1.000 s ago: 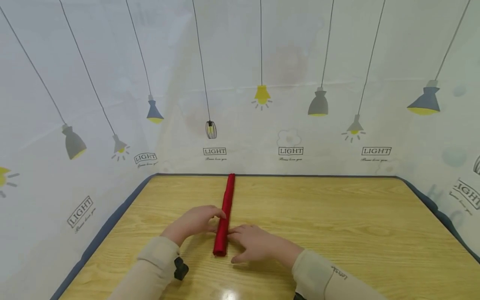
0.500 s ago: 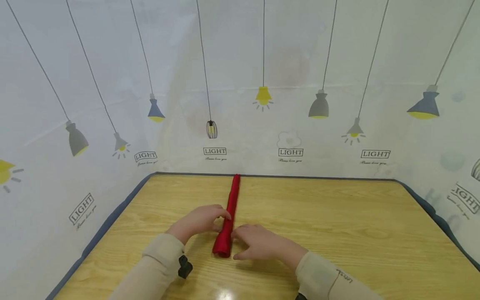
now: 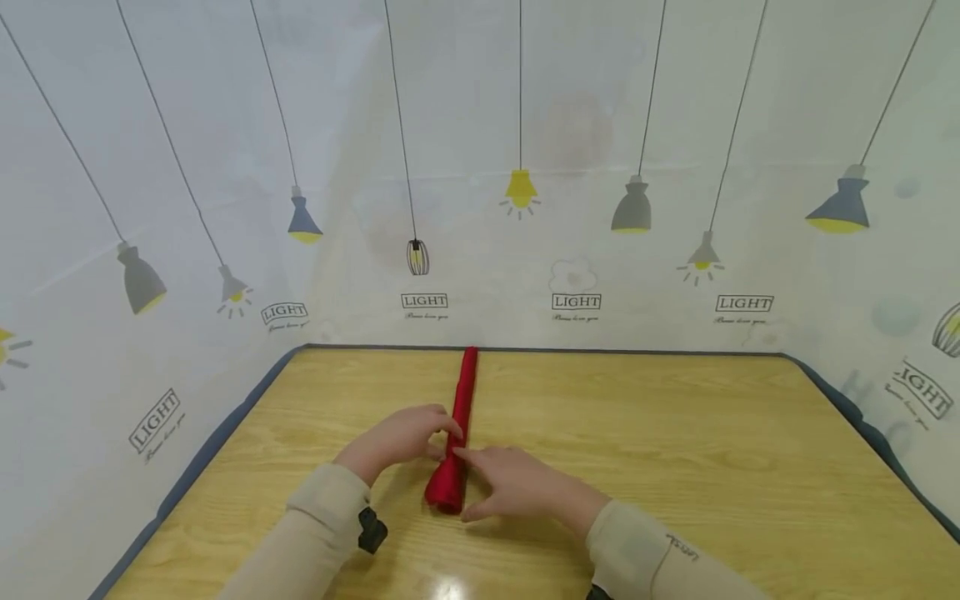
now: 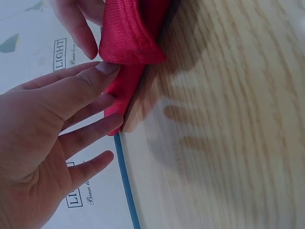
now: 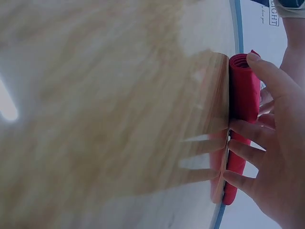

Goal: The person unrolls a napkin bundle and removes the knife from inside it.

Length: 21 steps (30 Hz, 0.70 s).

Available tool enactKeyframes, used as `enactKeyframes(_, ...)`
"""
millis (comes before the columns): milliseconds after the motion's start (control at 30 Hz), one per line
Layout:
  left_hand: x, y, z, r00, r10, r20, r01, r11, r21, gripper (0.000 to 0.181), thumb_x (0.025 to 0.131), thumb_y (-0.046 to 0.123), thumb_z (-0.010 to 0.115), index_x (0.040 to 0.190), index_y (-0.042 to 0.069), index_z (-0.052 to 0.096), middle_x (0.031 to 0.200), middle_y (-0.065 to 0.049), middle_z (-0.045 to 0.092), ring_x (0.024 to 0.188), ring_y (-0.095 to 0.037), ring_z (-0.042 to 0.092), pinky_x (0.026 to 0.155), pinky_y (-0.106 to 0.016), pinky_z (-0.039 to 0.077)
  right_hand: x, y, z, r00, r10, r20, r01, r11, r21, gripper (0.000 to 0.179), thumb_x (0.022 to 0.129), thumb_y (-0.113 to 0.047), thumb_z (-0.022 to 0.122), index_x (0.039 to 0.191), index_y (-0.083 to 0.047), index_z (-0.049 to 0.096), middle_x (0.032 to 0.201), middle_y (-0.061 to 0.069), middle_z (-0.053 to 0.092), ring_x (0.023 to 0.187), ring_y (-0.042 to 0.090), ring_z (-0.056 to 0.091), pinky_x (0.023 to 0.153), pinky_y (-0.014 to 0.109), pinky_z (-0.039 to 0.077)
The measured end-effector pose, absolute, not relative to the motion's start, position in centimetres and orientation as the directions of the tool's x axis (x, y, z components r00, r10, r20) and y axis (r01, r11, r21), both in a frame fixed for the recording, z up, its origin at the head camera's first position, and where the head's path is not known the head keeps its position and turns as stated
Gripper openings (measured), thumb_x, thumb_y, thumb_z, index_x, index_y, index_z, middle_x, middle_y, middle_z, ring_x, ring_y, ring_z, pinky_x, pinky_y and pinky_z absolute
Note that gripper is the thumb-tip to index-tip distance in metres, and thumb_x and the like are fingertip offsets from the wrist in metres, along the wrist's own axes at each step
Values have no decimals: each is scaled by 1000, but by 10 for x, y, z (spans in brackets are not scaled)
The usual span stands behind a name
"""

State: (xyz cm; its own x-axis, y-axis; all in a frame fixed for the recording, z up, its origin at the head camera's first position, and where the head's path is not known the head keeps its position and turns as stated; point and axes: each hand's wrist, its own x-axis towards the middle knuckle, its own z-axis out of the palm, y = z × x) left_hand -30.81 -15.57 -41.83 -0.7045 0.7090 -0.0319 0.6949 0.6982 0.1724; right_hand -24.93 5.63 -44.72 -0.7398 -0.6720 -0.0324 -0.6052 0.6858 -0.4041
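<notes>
A red cloth (image 3: 466, 392) lies rolled into a long tube on the wooden table, pointing away from me; its near end bulges wider. On its left side my left hand (image 3: 397, 435) pinches the cloth between thumb and index finger; the left wrist view shows the thumb (image 4: 93, 76) on a fabric edge, the other fingers spread. My right hand (image 3: 517, 483) touches the roll from the right with fairly straight fingers, index finger reaching the top. In the right wrist view, the coiled end of the red roll (image 5: 244, 90) shows, with the right thumb (image 5: 267, 74) at it.
The wooden table (image 3: 637, 433) has a dark blue edge strip (image 3: 570, 350). Behind and at both sides hangs a pale curtain (image 3: 480, 125) printed with lamps and "LIGHT" labels. A black wrist device (image 3: 371, 531) sits below the left sleeve.
The near part of the red roll has swollen from an even tube into a wider bulge. My right index finger has moved up and left onto the roll; the left hand shifted slightly right.
</notes>
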Motion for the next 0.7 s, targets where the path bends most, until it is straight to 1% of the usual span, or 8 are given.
enactKeyframes(100,-309,-158,-420,-701,712,-32,698,695,170,30,81,14,80,110,16,72,103,-1,63,97,-19,60,89,-35,50,-250,50,-448,-744,-668,-15,-621,698,-357,89,78,-60,73,148,-13,42,137,2,55,123,19,52,102,41,41)
enactKeyframes(200,-310,-159,-422,-696,717,-30,703,690,174,31,80,15,81,110,16,72,102,0,64,96,-19,60,88,-34,50,-251,45,-446,-759,-651,-7,-614,719,-326,85,76,-60,75,142,-14,49,130,-1,59,115,15,57,98,41,44)
enactKeyframes(300,-312,-160,-424,-698,716,-29,702,691,173,33,80,17,81,111,16,71,101,2,64,94,-16,60,87,-33,50,-253,41,-442,-780,-625,-10,-588,738,-331,76,73,-60,78,132,-17,55,115,-8,62,99,9,58,90,42,45)
enactKeyframes(400,-312,-161,-425,-700,713,-31,698,693,179,33,80,19,82,111,16,71,100,3,64,92,-15,59,86,-32,50,-254,39,-437,-788,-615,-18,-577,749,-326,69,70,-58,80,122,-20,56,99,-13,59,85,6,53,84,40,44)
enactKeyframes(500,-311,-162,-425,-706,708,-35,692,699,183,34,80,21,81,112,16,71,101,2,64,94,-16,60,86,-33,50,-254,40,-434,-784,-621,-16,-589,751,-298,67,69,-57,82,118,-20,56,96,-14,58,84,5,51,82,37,44)
enactKeyframes(600,-311,-164,-425,-695,719,-21,705,687,175,34,80,22,81,112,14,72,102,1,65,95,-18,61,87,-33,50,-255,45,-434,-781,-624,-14,-597,753,-276,68,68,-58,82,118,-20,56,99,-13,59,86,5,52,82,36,45)
enactKeyframes(700,-311,-166,-421,-691,722,-13,711,683,167,33,80,22,82,110,13,72,103,-1,66,96,-20,62,87,-34,50,-257,50,-435,-775,-632,-9,-605,746,-280,68,69,-60,81,117,-20,55,100,-13,58,87,6,53,81,36,44)
